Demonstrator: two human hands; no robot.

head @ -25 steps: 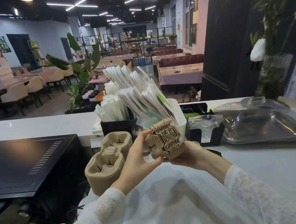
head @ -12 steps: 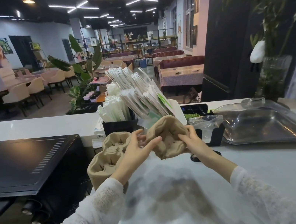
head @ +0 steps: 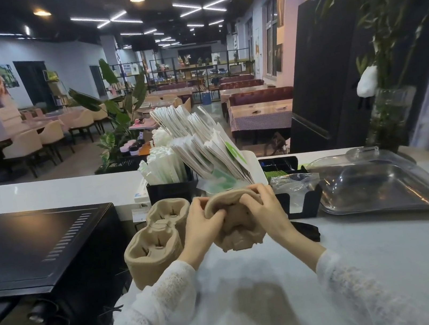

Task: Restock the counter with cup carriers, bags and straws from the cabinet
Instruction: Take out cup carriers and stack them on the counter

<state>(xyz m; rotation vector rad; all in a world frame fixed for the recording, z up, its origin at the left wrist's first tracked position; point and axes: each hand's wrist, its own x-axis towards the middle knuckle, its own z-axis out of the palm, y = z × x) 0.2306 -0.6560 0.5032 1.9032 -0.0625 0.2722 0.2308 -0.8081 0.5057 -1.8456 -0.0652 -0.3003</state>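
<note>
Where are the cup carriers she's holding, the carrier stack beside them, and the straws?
held cup carriers (head: 236,225): head view, brown pulp body between the hands.
carrier stack (head: 155,246): head view, top carrier's front cup hole.
straws (head: 162,166): head view, middle of the white bundle.

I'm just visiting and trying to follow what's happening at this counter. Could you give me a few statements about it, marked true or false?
1. Both hands hold a stack of brown cup carriers. True.
2. Another carrier stack stands left of the left hand. True.
3. The right hand rests on the clear domed cover. False: its fingers grip the held carriers.
4. The black straw holder is empty. False: wrapped straws fill it.
</note>
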